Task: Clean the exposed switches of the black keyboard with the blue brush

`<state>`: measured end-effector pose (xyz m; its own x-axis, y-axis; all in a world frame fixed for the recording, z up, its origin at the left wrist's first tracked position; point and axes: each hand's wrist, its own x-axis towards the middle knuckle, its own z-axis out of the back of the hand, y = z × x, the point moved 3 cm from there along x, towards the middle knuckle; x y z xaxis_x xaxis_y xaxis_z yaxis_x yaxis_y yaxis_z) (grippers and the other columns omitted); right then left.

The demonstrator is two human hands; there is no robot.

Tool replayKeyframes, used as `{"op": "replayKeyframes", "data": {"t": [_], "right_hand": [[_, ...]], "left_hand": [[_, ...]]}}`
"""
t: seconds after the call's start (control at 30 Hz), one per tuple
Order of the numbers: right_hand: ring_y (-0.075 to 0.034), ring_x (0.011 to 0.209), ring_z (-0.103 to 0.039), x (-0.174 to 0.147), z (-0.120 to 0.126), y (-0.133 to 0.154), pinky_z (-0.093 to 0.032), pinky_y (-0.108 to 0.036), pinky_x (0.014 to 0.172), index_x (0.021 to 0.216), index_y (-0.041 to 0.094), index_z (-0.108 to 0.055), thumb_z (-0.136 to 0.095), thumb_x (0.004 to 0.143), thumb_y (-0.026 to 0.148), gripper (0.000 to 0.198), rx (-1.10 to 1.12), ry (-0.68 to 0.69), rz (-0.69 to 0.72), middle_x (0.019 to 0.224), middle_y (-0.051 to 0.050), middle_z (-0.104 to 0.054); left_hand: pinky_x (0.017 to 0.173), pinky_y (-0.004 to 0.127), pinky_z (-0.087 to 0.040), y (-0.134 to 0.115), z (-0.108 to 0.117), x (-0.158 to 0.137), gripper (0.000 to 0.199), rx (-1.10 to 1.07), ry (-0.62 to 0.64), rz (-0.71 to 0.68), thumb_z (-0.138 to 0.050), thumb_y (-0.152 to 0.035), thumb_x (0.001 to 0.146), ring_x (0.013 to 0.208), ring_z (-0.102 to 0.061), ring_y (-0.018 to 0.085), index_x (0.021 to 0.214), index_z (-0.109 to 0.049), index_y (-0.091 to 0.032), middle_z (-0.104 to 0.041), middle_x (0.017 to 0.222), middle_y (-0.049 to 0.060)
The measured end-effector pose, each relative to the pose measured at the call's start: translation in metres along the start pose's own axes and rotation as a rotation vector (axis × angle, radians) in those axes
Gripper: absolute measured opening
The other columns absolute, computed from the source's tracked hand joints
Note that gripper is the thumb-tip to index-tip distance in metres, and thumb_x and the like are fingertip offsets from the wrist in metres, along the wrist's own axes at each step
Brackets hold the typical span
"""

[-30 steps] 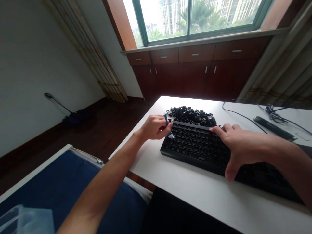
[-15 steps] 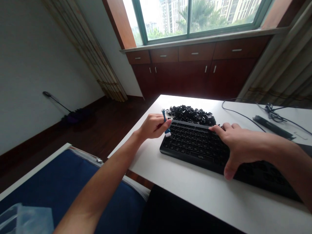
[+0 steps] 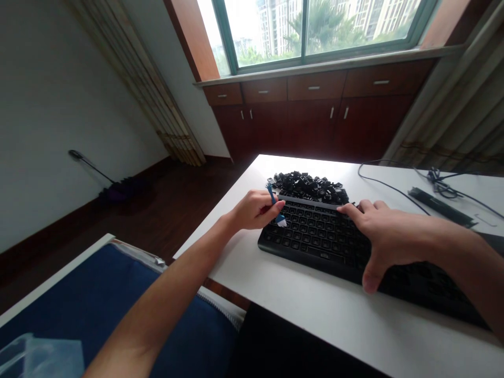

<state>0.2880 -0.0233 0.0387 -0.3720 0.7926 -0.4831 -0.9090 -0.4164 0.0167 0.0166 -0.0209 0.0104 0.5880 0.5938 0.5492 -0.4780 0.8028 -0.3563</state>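
Note:
My left hand [image 3: 260, 209] is closed round a small blue brush [image 3: 272, 198] with pale bristles pointing down. Its bristle end is at the left part of a black keyboard [image 3: 311, 255], whose keycaps are off, leaving bare key sockets. My right hand [image 3: 378, 236] spans the keyboard's middle, fingers at the back edge and thumb at the front edge, gripping it. Under my right hand and forearm part of the keyboard is hidden. A heap of loose black keycaps [image 3: 309, 185] lies just behind the keyboard.
The keyboard lies on a white table [image 3: 275, 286]. At the right are a long black strip [image 3: 441, 206], a black cable [image 3: 388, 182] and a thin bent wire [image 3: 486, 219]. A blue padded seat [image 3: 129, 273] stands at the lower left, with a light-blue mask [image 3: 53, 357] on it.
My left hand has moved a little right and toward me with the brush, which now tilts and reaches further over the keys. My right hand stays on the keyboard.

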Motion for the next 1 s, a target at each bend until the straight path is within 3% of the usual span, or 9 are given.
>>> {"op": "replayKeyframes", "data": {"t": [0.23, 0.5, 1.0], "right_hand": [[-0.044, 0.125, -0.040, 0.000, 0.001, 0.001, -0.047, -0.051, 0.091, 0.155, 0.019, -0.017, -0.081, 0.023, 0.065, 0.154, 0.010, -0.011, -0.011, 0.142, -0.021, -0.038], [-0.045, 0.124, -0.040, 0.001, -0.001, -0.001, -0.048, -0.052, 0.090, 0.154, 0.019, -0.019, -0.080, 0.021, 0.066, 0.154, 0.012, -0.026, 0.003, 0.140, -0.021, -0.040], [-0.045, 0.124, -0.041, 0.000, 0.001, 0.002, -0.047, -0.052, 0.091, 0.155, 0.017, -0.017, -0.081, 0.022, 0.064, 0.155, 0.015, -0.007, -0.002, 0.142, -0.021, -0.039]], "left_hand": [[0.050, 0.025, -0.026, -0.004, -0.001, 0.001, 0.039, -0.021, -0.032, -0.006, -0.051, -0.020, 0.094, 0.049, -0.031, 0.007, 0.059, -0.034, -0.017, -0.032, 0.055, -0.005], [0.048, 0.022, -0.030, -0.006, -0.006, 0.001, 0.037, -0.190, -0.045, 0.104, -0.045, -0.027, 0.099, 0.049, -0.037, 0.006, 0.063, -0.042, -0.016, -0.042, 0.057, -0.003], [0.054, 0.027, -0.030, -0.008, 0.003, 0.004, 0.034, -0.053, 0.016, -0.065, -0.048, -0.019, 0.095, 0.055, -0.034, 0.010, 0.063, -0.039, -0.018, -0.038, 0.060, -0.002]]}}
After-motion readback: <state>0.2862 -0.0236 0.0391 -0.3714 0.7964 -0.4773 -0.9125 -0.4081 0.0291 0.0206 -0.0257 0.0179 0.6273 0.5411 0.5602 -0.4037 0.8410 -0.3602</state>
